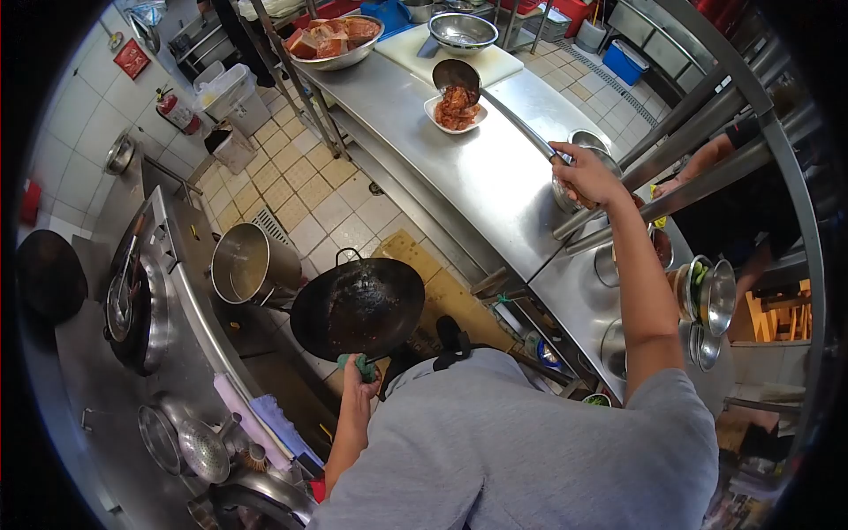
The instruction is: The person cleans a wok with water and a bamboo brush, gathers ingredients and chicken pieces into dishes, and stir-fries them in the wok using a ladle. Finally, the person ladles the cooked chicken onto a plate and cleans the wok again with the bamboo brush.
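Observation:
My right hand (585, 177) is wrapped round the long handle of a ladle (458, 78). The ladle's dark bowl is tipped over a white dish (477, 124) on the steel counter (459, 185), and reddish food (457, 108) lies in the dish against the ladle's edge. Lower down, my left hand (359, 369) grips a green cloth (353, 362) at the near rim of a black wok (358, 305). The wok hangs over the floor, with only dark residue and small bits inside.
A metal bowl of red meat (334, 42) and a steel bowl (463, 31) stand at the counter's back. A tall pot (254, 263) is beside the wok. Shelf rails (707, 159) and another person's arm (707, 163) are at the right. The stove (115, 353) lies left.

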The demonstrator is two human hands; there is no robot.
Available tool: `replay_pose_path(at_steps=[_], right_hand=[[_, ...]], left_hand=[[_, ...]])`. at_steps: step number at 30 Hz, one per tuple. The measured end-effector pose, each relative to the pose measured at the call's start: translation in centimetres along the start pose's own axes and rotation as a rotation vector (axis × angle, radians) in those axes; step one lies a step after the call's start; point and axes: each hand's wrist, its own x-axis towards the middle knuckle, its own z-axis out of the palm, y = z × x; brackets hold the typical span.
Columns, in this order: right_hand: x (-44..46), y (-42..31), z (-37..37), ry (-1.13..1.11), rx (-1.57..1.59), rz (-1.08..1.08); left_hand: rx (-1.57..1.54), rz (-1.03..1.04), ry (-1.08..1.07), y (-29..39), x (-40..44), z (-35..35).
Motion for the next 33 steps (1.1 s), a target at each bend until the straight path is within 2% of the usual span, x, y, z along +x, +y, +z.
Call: replay_pose_path(at_steps=[4,8,13,18,20,23,25,27,28,33], right_hand=[[-1.0,-1.0,0.6,0.032,-0.216,0.025],[0.2,1.6,0.6,0.091,-0.204,-0.039],[-0.2,3.2,0.8,0.111,0.042,-0.008],[-2.2,4.0,2.2,0.182,0.011,-0.075],[-3.0,5.3,4.0,0.255,0.014,-0.144],[-2.8,10.1,8.6,0.286,0.119,-0.097],[-2.3,12.6,9.9,0.426,-0.267,-0.218],[-2.5,12.2,10.4,0.415,-0.297,-0.19],[-3.2,12.1,10.9,0.422,-0.316,-0.136],[-2.8,11.6,9.9,0.406,-0.326,-0.15]], left_hand=[[0.024,0.023,0.003,-0.4,-0.3,0.3],[0.045,0.009,0.006,-0.5,-0.5,0.8],[0.052,-0.002,0.016,-0.9,-0.2,1.1],[0.089,0.03,-0.032,-1.2,-0.1,1.4],[0.094,0.036,-0.04,-1.5,0.2,1.3],[0.113,0.079,-0.053,-1.6,0.4,1.9],[0.12,0.109,-0.057,-2.0,0.9,1.8],[0.056,0.129,-0.138,-2.1,1.4,1.3],[0.062,0.123,-0.129,-2.3,1.4,0.6],[0.051,0.075,-0.114,-2.1,1.6,1.1]])
